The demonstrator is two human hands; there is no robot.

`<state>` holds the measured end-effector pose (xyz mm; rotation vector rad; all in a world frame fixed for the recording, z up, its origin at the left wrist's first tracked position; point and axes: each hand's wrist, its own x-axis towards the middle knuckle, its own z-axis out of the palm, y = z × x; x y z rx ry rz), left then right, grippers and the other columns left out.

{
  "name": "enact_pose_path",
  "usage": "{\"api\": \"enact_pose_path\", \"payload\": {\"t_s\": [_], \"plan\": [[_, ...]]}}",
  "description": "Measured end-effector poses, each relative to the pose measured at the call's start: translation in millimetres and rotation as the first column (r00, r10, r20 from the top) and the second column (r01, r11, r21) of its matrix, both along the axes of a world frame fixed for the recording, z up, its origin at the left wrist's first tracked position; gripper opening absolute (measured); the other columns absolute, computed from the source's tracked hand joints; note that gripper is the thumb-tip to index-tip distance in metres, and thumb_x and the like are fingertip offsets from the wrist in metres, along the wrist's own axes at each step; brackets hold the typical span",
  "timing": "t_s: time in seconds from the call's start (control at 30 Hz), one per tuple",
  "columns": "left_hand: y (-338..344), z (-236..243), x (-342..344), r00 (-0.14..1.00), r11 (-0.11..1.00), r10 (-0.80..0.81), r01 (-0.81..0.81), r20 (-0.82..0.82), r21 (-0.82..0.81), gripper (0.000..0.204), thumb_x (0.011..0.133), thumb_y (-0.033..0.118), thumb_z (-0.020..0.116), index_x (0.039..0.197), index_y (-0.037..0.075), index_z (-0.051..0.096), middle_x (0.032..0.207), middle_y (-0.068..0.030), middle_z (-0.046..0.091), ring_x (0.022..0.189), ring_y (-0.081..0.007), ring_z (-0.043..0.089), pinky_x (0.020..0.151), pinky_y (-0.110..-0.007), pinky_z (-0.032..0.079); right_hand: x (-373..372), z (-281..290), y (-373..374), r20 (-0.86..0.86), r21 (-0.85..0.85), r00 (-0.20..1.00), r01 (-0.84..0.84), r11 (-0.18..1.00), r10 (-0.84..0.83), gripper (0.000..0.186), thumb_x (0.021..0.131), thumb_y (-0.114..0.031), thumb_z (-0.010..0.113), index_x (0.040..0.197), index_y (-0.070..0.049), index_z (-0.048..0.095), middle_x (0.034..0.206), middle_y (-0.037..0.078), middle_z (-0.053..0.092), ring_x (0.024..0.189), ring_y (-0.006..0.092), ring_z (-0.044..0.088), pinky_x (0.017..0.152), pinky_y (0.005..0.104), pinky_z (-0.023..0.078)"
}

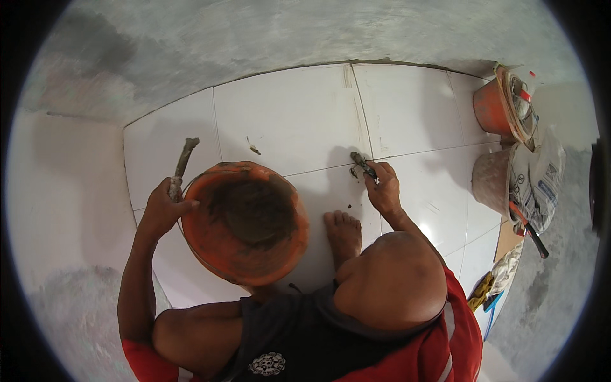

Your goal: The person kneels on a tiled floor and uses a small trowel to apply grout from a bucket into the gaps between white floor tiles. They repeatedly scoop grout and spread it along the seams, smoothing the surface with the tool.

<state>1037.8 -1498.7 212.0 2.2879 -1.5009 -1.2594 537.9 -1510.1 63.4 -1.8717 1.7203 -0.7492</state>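
Note:
My left hand (172,204) is closed on a mortar-caked stick-like tool (184,159) pointing upward, at the left rim of an orange bucket (283,245) with wet grey mortar (242,210) inside. My right hand (382,191) grips a small dark mortar-covered tool (359,162) low over the white tiled floor (286,114), where small dark crumbs lie beside it. My bare foot (344,232) stands on the tiles between the bucket and my right hand.
Along the right wall stand another orange bucket (488,108) with items in it and a grey bucket (490,178) with a plastic sack (541,184). An orange-and-black handled tool (534,235) leans there, above cloths (503,270) and cardboard. Grey plastered walls (254,32) border the floor.

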Motion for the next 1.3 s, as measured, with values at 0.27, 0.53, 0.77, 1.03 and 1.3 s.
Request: {"api": "enact_pose_path", "payload": {"t_s": [0.27,0.53,0.77,1.03,1.3], "plan": [[34,3,1,0.93,0.963,0.269,-0.256,-0.25,0.085,0.029,0.079,0.012,0.079,0.092,0.009,0.052,0.079,0.0016,0.049,0.072,-0.0094,0.047,0.064,-0.029,0.044,10,12,-6,0.157,0.062,0.987,0.003,0.998,-0.013,0.026,0.087,0.001,0.07,0.113,-0.003,0.07,0.097,0.012,0.068,0.081,0.0245,0.065,0.072,0.0345,0.053],[171,67,56,0.725,0.703,0.669,-0.689,-0.165,-0.178,0.025,0.083,0.007,0.074,0.094,0.011,0.053,0.073,0.0044,0.05,0.061,-0.0058,0.047,0.054,-0.024,0.041,74,36,-60,0.307,0.009,0.89,-0.355,0.935,0.336,0.025,0.091,0.0,0.069,0.115,-0.002,0.067,0.098,0.008,0.066,0.084,0.0142,0.062,0.075,0.0281,0.052],[405,146,53,0.356,0.384,0.92,-0.903,0.165,-0.192,0.022,0.084,0.011,0.073,0.094,0.012,0.053,0.069,0.0042,0.051,0.052,-0.0056,0.045,0.043,-0.022,0.034,180,78,-100,0.341,0.129,0.763,-0.617,0.776,0.55,0.026,0.095,-0.007,0.068,0.12,-0.001,0.066,0.098,0.003,0.067,0.089,0.01,0.06,0.082,0.026,0.049],[630,140,-50,0.387,0.354,0.834,-0.922,0.392,0.156,0.025,0.079,0.008,0.079,0.084,0.013,0.055,0.074,0.0063,0.05,0.069,-0.0077,0.045,0.06,-0.027,0.041,258,118,-114,0.641,0.231,0.558,-0.795,0.561,0.527,0.034,0.09,-0.013,0.07,0.121,0.001,0.067,0.093,-0.001,0.064,0.084,0.0081,0.054,0.076,0.025,0.045],[670,101,-73,0.465,0.287,0.767,-0.865,0.442,0.412,0.026,0.08,0.01,0.077,0.101,0.009,0.062,0.089,0.0,0.055,0.083,-0.0145,0.051,0.073,-0.031,0.044,223,102,-127,0.68,0.45,0.658,-0.722,0.525,0.323,0.034,0.089,-0.015,0.07,0.122,-0.004,0.066,0.101,-0.001,0.067,0.09,0.0104,0.059,0.081,0.0287,0.048]]}}
